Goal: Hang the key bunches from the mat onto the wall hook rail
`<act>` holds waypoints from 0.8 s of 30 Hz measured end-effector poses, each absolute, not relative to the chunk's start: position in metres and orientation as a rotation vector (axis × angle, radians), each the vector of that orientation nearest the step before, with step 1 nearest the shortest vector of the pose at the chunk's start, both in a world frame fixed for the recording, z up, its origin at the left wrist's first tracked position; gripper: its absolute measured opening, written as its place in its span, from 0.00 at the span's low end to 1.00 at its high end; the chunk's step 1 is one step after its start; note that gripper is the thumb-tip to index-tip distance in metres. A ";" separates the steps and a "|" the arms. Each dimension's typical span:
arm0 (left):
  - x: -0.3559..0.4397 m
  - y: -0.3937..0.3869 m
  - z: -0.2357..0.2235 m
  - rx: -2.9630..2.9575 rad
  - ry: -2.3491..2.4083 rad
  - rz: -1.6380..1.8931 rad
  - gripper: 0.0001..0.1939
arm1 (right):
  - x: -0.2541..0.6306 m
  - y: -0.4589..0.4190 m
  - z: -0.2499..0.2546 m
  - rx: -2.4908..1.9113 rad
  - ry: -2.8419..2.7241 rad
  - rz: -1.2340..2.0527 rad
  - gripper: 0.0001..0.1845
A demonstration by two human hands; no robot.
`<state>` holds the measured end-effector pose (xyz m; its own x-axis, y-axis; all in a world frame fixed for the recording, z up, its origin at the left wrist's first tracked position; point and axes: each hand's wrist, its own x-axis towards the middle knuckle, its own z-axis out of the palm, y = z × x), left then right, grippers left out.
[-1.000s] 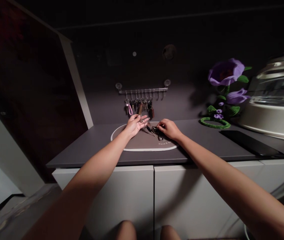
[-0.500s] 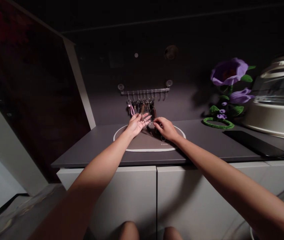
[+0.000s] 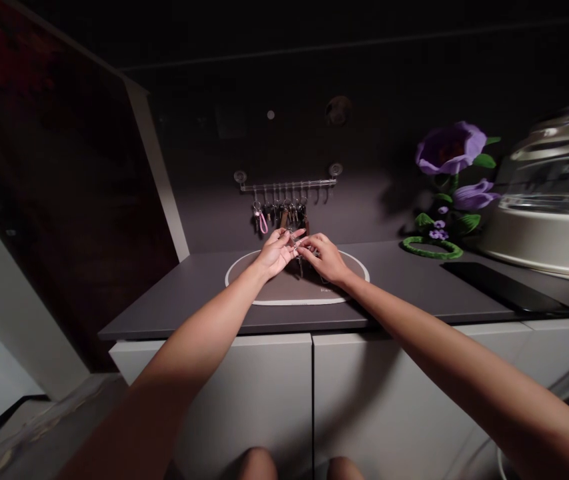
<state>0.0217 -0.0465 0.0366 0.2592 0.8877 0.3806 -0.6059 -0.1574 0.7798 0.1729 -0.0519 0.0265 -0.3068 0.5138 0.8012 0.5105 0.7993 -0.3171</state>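
Over the mat, my left hand [image 3: 275, 255] is turned palm up, with thumb and fingers closed on a small metal key ring. Keys [image 3: 300, 267] dangle beneath the fingers. From the right, my right hand [image 3: 327, 259] meets it, its thumb and fingertips pinched at the same ring. The fingers partly cover the ring. Just behind, a clear hook rail [image 3: 289, 185] on the wall carries several key sets, one with a pink loop [image 3: 263, 223]. Below lies a brown mat with a white rim [image 3: 289, 302]; my right hand hides part of it.
The dark countertop [image 3: 164, 300] sits above white cabinet doors [image 3: 254, 393]. On the right stand a purple fabric flower [image 3: 451, 150] with a green ring base, a flat black slab [image 3: 504, 287] and a cream appliance [image 3: 544, 233] with a clear upper part. A dark door [image 3: 64, 200] is at left.
My right hand has left the dark items on the mat's right side and moved left to my left hand. The left hand has stayed nearly in place with the ring.
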 end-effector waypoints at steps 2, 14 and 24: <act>0.023 -0.048 0.037 1.098 0.328 1.345 0.05 | 0.173 -0.053 0.027 -0.759 -1.940 0.029 0.10; 0.018 -0.046 0.036 1.091 0.318 1.347 0.08 | 0.178 -0.054 0.033 -0.778 -1.805 0.043 0.12; 0.019 -0.037 0.027 1.282 0.637 1.392 0.11 | 0.187 -0.038 0.034 -0.818 -1.685 0.283 0.18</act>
<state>0.0185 -0.0374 0.0266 0.1697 0.9243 0.3419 -0.3449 -0.2693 0.8992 0.1873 -0.0383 0.0342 -0.0720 0.6475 0.7587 0.3646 0.7251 -0.5842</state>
